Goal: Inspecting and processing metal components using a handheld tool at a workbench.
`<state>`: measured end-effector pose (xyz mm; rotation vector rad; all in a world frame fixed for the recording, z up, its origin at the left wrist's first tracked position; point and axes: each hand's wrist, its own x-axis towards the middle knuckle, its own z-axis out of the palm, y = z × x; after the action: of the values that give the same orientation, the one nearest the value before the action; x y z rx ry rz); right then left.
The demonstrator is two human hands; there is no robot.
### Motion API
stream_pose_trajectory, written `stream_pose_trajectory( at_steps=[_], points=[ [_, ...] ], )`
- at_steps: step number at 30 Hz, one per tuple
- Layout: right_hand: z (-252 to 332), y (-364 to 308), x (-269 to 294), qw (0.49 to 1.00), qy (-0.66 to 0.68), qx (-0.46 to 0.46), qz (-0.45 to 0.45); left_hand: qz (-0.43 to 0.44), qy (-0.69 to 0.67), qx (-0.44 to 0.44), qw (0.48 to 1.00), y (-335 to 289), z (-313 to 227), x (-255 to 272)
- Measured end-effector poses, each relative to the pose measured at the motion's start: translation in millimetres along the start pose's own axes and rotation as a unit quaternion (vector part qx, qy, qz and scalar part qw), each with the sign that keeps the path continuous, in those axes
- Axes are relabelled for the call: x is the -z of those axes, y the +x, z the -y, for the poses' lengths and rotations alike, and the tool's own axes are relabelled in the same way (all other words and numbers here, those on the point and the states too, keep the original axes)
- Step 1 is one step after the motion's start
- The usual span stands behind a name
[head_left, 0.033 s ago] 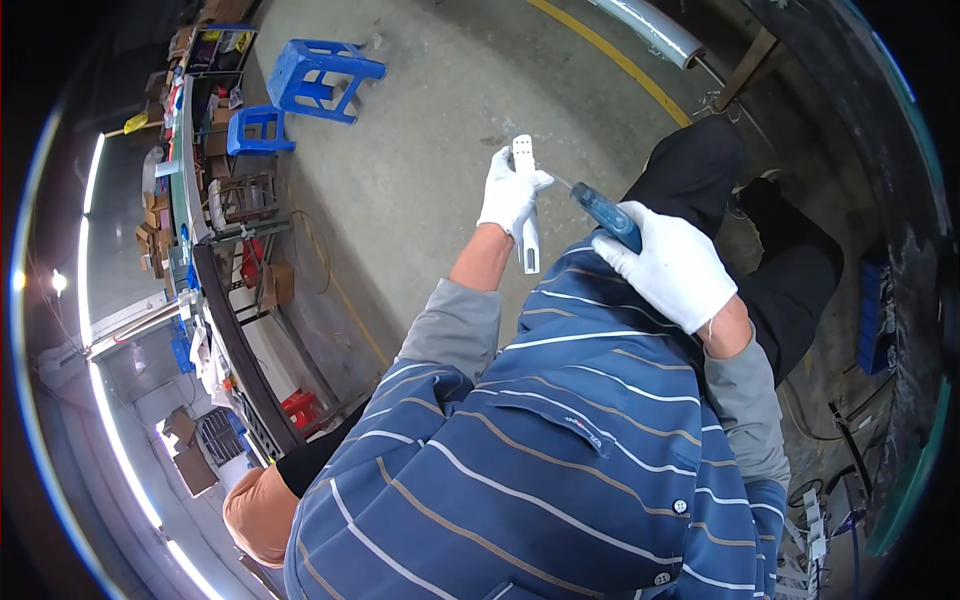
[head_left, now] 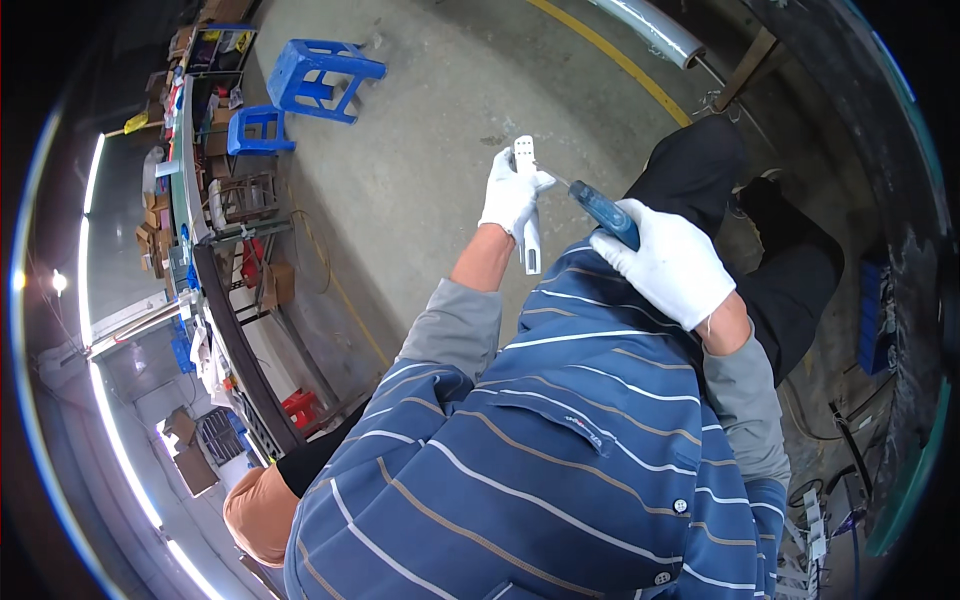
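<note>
My left hand (head_left: 511, 196), in a white glove, is closed round a long white piece (head_left: 532, 250). Small dark holes show at its upper end and a slot at its lower end; its middle is hidden by the fingers. My right hand (head_left: 680, 264), gloved in white too, grips a blue-handled screwdriver (head_left: 605, 213). Its thin metal shaft points left and up at the white piece, close to my left fingers. Whether the tip touches the piece is too small to tell.
Two blue plastic stools (head_left: 318, 80) stand on the grey floor (head_left: 430, 120) at the upper left. Cluttered shelves with boxes (head_left: 155, 210) run along the left. A clear-wrapped roll (head_left: 655, 30) lies at the upper right. A blue crate (head_left: 873, 315) is at the right.
</note>
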<state>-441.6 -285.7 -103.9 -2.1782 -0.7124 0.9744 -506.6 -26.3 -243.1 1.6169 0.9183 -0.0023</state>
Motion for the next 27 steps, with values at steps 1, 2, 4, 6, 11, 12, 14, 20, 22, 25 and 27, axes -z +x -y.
stream_pose_trajectory(
  at_steps=[1,2,4,6,11,12,14,20,22,25,27],
  points=[
    [-2.7,2.7,-2.8,1.000,-0.004,0.008,-0.006,-0.005,0.003,0.012,1.000,-1.9,-0.2,-1.4],
    [-5.9,5.3,-6.2,1.000,-0.009,0.017,-0.012,-0.009,0.007,0.025,1.000,-3.8,-0.5,-2.9],
    [-10.4,8.8,-10.0,0.999,-0.017,0.032,-0.023,-0.018,0.014,0.050,0.999,-7.3,-0.8,-5.6],
    [-11.2,10.2,-9.9,0.999,-0.019,0.029,-0.019,-0.024,0.025,0.048,0.998,-11.6,0.8,-6.1],
    [-13.4,12.6,-11.4,0.999,-0.027,0.018,-0.008,-0.040,0.064,0.035,0.997,-20.3,0.5,-8.4],
    [-14.6,13.2,-12.7,0.999,-0.027,0.018,-0.007,-0.039,0.067,0.031,0.996,-21.6,-1.3,-9.4],
    [-15.9,14.0,-14.2,0.999,-0.027,0.017,-0.006,-0.035,0.076,0.025,0.996,-22.9,-3.2,-10.6],
    [-15.8,13.4,-15.4,0.999,-0.036,0.005,0.000,-0.028,0.093,0.011,0.995,-18.0,3.0,-10.2],
    [-16.0,12.9,-15.4,0.999,-0.035,0.002,0.000,-0.025,0.084,0.000,0.996,-17.4,6.3,-11.0],
    [-16.4,12.3,-15.4,0.999,-0.033,-0.001,0.000,-0.023,0.075,-0.012,0.997,-17.9,8.0,-12.6],
    [-17.1,12.0,-15.4,0.999,-0.035,-0.005,0.004,-0.018,0.087,-0.018,0.996,-20.2,5.4,-14.0]
  ],
)
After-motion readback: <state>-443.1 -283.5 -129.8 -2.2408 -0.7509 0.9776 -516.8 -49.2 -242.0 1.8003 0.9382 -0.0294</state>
